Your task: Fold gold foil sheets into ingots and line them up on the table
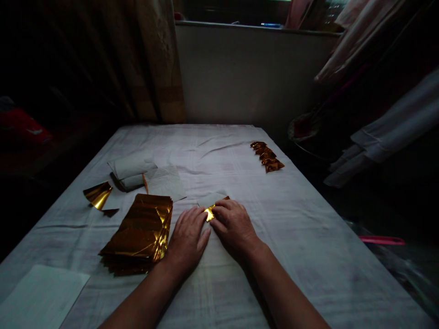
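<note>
A small piece of gold foil paper [209, 213] lies on the table between my two hands, its pale backing showing just beyond the fingers. My left hand [187, 235] rests nearly flat, fingers stretched forward and the thumb apart, with its fingertips at the foil's left edge. Curled over the right side of the foil, my right hand [233, 225] presses and pinches it, hiding part of it. Left of my left hand is a thick stack of gold foil sheets [139, 224]. Several folded gold pieces [268, 157] sit in a row at the far right.
A pale-clothed table [302, 256] spans the view. Grey-white sheets [164, 182], a folded pale bundle [132, 165] and a curled gold scrap [99, 195] lie at left. A white sheet [43, 297] is near left. Hanging cloth [398, 123] and a pink handle [382, 240] are beyond the right edge.
</note>
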A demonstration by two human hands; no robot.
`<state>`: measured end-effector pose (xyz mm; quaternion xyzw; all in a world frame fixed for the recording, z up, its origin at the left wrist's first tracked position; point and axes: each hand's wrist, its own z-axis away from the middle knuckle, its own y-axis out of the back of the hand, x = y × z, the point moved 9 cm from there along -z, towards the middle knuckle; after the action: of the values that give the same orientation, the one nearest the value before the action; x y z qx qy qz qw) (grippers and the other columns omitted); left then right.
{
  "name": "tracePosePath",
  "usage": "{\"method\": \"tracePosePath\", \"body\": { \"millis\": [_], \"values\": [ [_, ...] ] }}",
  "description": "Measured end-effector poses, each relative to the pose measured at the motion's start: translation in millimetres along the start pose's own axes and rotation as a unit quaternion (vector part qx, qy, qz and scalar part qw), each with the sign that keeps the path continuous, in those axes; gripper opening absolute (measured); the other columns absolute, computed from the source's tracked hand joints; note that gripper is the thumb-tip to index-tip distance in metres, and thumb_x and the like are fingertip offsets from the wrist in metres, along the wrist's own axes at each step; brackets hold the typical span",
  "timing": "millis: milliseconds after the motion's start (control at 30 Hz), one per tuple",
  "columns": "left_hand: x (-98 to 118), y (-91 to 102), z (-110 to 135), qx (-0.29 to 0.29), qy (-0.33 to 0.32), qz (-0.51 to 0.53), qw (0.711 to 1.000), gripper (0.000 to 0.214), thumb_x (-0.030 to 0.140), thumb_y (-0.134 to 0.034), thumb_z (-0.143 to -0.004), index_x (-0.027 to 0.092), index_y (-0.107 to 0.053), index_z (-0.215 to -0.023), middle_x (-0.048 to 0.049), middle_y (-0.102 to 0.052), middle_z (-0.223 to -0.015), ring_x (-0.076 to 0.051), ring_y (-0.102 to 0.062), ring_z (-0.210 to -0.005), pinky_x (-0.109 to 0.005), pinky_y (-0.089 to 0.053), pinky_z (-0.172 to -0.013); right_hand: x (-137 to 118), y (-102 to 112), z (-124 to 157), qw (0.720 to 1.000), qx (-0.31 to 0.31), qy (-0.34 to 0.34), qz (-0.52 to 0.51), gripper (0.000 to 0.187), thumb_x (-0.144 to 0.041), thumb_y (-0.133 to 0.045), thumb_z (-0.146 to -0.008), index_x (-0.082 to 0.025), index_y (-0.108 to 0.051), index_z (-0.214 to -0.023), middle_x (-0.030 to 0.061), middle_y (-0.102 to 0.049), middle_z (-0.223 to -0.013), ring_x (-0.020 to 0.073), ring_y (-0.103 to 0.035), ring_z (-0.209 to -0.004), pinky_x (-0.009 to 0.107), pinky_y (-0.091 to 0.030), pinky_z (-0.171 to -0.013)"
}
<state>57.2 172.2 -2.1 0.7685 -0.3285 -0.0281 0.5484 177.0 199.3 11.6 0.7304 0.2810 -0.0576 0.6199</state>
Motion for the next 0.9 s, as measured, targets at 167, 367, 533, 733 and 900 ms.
{"method": "tracePosePath", "body": {
  "millis": [167,367,533,733,900],
  "values": [
    [-13,4.2,-5,0.015,0.020,0.032,0.999,0.034,0.027,-0.048,-0.096,0.020,-0.055,-0.129,-0.0098,-0.065,-0.128,-0.024,-0.057,-0.122,-0.044,-0.047,-0.107,-6,-4,1,0.999,0.024,0.004,-0.040,0.018,-0.028,-0.060,-0.090,-0.025,-0.071,-0.104,0.0067,-0.068,-0.116,0.0234,-0.058,-0.110,0.039,-0.041,-0.096],
    [-16,8.4,-12,-0.001,0.037,0.045,0.998,0.028,0.025,-0.048,-0.096,0.020,-0.061,-0.121,-0.0086,-0.066,-0.122,-0.024,-0.059,-0.116,-0.043,-0.050,-0.103,1,-4,2,0.996,0.011,0.017,-0.087,0.024,-0.026,-0.062,-0.085,-0.026,-0.070,-0.108,0.0065,-0.067,-0.119,0.0241,-0.057,-0.114,0.040,-0.042,-0.098],
    [-17,7.4,-12,-0.004,0.039,0.044,0.998,0.031,0.026,-0.049,-0.095,0.021,-0.060,-0.124,-0.0086,-0.066,-0.123,-0.024,-0.059,-0.117,-0.043,-0.049,-0.102,8,-3,0,0.994,0.000,-0.007,-0.111,0.043,-0.014,-0.055,-0.071,-0.024,-0.069,-0.111,0.0064,-0.060,-0.133,0.0240,-0.051,-0.126,0.041,-0.038,-0.108],
    [-16,8.2,-12,0.006,0.041,0.045,0.998,0.031,0.024,-0.049,-0.094,0.020,-0.059,-0.124,-0.0089,-0.066,-0.123,-0.024,-0.059,-0.117,-0.043,-0.049,-0.102,7,-6,0,0.996,0.011,-0.022,-0.089,0.048,-0.015,-0.053,-0.070,-0.022,-0.067,-0.116,0.0084,-0.057,-0.139,0.0263,-0.046,-0.133,0.045,-0.034,-0.112],
    [-16,6.4,-11,-0.005,0.039,0.056,0.998,0.032,0.022,-0.051,-0.094,0.021,-0.058,-0.125,-0.0089,-0.065,-0.124,-0.024,-0.058,-0.118,-0.045,-0.048,-0.103,4,-6,0,0.997,0.031,0.007,-0.072,0.034,-0.022,-0.059,-0.082,-0.022,-0.067,-0.115,0.0112,-0.060,-0.134,0.0276,-0.050,-0.129,0.047,-0.038,-0.108]
  ]
}}
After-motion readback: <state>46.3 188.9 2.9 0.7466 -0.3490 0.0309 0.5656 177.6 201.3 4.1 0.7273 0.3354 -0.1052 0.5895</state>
